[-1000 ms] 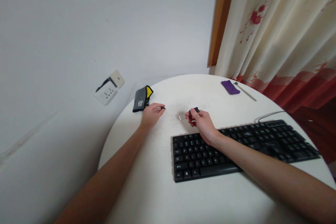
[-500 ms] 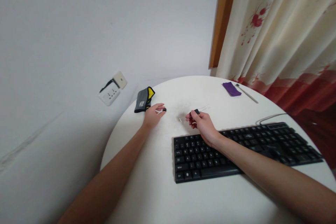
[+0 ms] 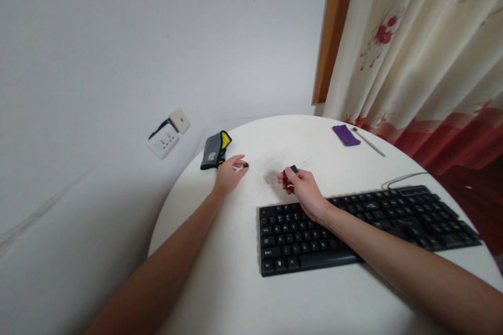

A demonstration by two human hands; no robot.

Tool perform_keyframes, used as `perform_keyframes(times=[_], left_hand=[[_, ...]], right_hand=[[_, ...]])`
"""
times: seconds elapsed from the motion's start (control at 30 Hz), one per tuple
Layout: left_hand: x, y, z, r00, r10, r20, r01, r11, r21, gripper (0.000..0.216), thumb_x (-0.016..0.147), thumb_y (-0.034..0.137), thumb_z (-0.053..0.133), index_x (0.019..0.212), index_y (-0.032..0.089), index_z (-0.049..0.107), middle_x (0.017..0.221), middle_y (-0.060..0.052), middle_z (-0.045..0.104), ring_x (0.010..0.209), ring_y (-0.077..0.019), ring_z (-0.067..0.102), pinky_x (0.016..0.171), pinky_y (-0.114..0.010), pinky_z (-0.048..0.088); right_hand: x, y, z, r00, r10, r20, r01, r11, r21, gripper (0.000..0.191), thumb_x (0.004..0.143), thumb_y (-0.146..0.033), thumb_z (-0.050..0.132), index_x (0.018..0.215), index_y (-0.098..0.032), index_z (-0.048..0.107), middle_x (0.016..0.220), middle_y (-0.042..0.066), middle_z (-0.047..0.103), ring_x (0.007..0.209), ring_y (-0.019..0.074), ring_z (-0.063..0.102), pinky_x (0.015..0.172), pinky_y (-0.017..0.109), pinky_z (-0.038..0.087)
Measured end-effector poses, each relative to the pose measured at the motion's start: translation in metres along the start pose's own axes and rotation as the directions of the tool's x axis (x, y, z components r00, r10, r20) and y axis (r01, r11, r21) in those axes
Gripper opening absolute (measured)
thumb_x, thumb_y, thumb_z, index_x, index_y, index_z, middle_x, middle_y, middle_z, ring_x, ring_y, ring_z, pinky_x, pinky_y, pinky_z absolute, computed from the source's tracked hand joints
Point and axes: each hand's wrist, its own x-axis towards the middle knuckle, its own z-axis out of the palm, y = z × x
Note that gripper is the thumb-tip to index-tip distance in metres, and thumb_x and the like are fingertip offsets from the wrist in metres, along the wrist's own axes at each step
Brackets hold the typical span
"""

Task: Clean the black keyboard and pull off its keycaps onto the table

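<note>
My left hand (image 3: 231, 172), beside the grey cloth, pinches a small black keycap (image 3: 245, 166) between thumb and finger just over the white table. To its right, my right hand (image 3: 302, 184) is closed around a wire keycap puller (image 3: 293, 169) with a black body. Thin wire ends stick out on both sides of that hand, one toward the left hand and one toward the back of the table. Below my right wrist lies a black keyboard (image 3: 310, 260), partly covered by my forearm.
A folded grey cloth with yellow lining (image 3: 212, 151) lies at the table's left edge. Toward the back right are a purple cloth (image 3: 346, 135) and a thin brush (image 3: 369, 142). Grey dust marks the white round table (image 3: 220, 282). A wall socket (image 3: 163, 141) and a curtain (image 3: 424, 52) border it.
Both hands keep their grips and stay in nearly the same spots. The view has shifted very slightly.
</note>
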Motion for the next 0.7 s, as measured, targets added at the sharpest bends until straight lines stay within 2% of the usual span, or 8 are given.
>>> perform_keyframes(times=[0.37, 0.57, 0.7], left_hand=[[-0.0002, 0.0025, 0.0007, 0.999, -0.034, 0.003, 0.034, 0.999, -0.016, 0.043, 0.07, 0.023, 0.071, 0.113, 0.016, 0.066, 0.099, -0.009, 0.074, 0.083, -0.0212, 0.066, 0.074, -0.034, 0.051], [-0.0047, 0.0041, -0.0038, 0.996, 0.006, -0.093, -0.009, 0.999, -0.03, 0.04, 0.074, 0.024, 0.068, 0.114, 0.017, 0.066, 0.105, -0.01, 0.072, 0.082, -0.02, 0.063, 0.074, -0.033, 0.05], [-0.0075, 0.003, -0.0027, 0.997, -0.057, -0.055, 0.052, 0.995, -0.088, 0.048, 0.067, 0.022, 0.074, 0.114, 0.019, 0.065, 0.103, -0.008, 0.072, 0.08, -0.0196, 0.062, 0.071, -0.033, 0.05]], right_hand=[[-0.0002, 0.0005, -0.0011, 1.0, 0.0, -0.001, 0.0, 1.0, 0.002, 0.044, 0.075, -0.057, 0.066, 0.07, -0.013, 0.068, 0.07, 0.007, 0.064, 0.06, 0.0133, 0.051, 0.053, 0.027, 0.035], [-0.0019, 0.0003, -0.0022, 1.0, -0.021, -0.008, 0.021, 1.0, 0.011, 0.044, 0.076, -0.057, 0.065, 0.071, -0.013, 0.068, 0.069, 0.006, 0.063, 0.059, 0.0134, 0.051, 0.053, 0.028, 0.036], [-0.0025, 0.0009, -0.0022, 1.0, -0.026, 0.003, 0.026, 1.0, -0.005, 0.044, 0.076, -0.057, 0.064, 0.07, -0.014, 0.068, 0.069, 0.007, 0.063, 0.059, 0.0135, 0.051, 0.053, 0.028, 0.036]])
